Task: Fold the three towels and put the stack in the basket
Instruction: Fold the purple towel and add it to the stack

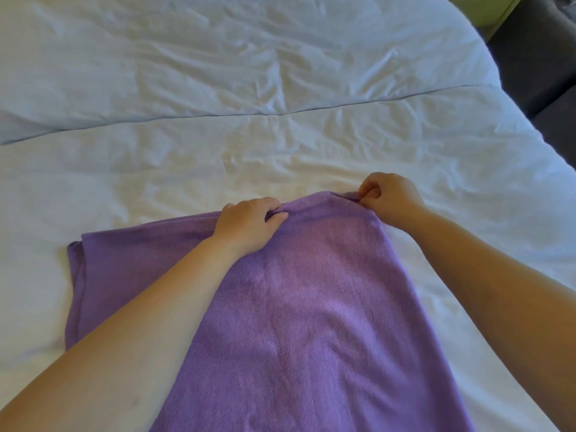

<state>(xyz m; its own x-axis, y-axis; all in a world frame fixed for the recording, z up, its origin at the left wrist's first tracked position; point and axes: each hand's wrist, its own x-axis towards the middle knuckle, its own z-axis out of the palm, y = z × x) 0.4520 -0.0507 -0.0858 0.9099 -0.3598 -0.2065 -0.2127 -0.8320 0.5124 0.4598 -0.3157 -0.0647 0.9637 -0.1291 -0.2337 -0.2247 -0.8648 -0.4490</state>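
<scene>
A purple towel (311,307) lies spread on the white bed, running from the bottom edge of the view up to the middle. My left hand (249,224) grips the towel's far edge near its middle, fingers curled over the cloth. My right hand (389,199) pinches the far right corner of the same towel. A lower layer of the purple cloth shows at the left, under my left forearm. No other towel and no basket are in view.
The white bed sheet (280,151) is wrinkled, and a white duvet (218,57) lies across the far half. The bed's right edge (530,126) drops to a dark floor or furniture (542,57) at the top right.
</scene>
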